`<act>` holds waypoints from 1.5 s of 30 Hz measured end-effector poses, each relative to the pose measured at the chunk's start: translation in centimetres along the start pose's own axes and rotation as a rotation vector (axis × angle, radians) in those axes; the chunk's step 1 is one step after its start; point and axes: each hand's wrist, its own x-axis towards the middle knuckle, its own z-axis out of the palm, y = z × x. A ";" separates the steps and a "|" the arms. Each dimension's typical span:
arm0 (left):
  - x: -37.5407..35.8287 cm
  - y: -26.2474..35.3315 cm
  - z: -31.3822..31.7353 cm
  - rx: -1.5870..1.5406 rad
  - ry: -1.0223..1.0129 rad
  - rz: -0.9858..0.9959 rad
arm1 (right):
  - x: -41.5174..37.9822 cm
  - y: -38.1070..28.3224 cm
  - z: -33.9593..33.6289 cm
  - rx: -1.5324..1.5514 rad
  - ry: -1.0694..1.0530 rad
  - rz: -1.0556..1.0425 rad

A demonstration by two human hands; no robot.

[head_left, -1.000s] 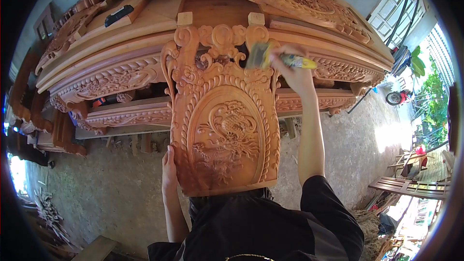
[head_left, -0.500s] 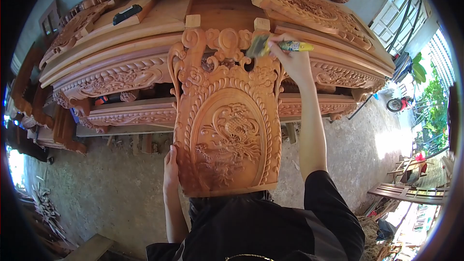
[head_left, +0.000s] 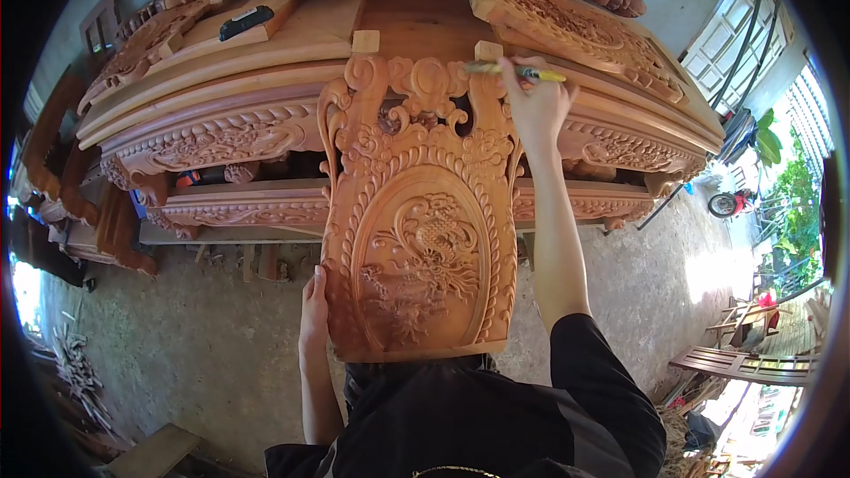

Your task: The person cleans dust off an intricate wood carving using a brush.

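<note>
A carved wooden panel [head_left: 354, 257] with a dragon in an oval border leans between my lap and the carved wooden table [head_left: 416, 13]. My left hand [head_left: 314, 305] lies along the panel's lower left edge, with its thumb up and fingers partly hidden behind it. At the panel's upper right corner, my right hand [head_left: 536, 102] is closed around the yellow handle of a paintbrush [head_left: 542, 74]. The brush is seen edge-on, its bristles over the top right scroll of the panel, near a small wooden block.
Another carved panel [head_left: 575, 18] lies on the table's right side. A black tool [head_left: 246, 23] rests on boards at the left. Wood scraps [head_left: 78, 363] lie on the concrete floor, and a slatted wooden piece [head_left: 744, 365] is at the right.
My right hand has turned the brush from flat-on to edge-on and shifted it slightly at the panel's top right. My left hand stays on the panel's edge. The view has shifted slightly.
</note>
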 end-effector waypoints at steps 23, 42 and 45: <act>-0.4 0.4 1.0 -0.005 0.018 0.051 | 0.8 1.9 0.1 0.317 -0.071 0.240; -0.3 0.1 0.8 -0.018 -0.013 0.046 | -0.8 -0.1 -0.4 -0.260 0.123 -0.309; 0.1 -0.3 -0.2 0.004 -0.018 0.021 | -2.1 0.9 0.3 0.733 -0.378 0.213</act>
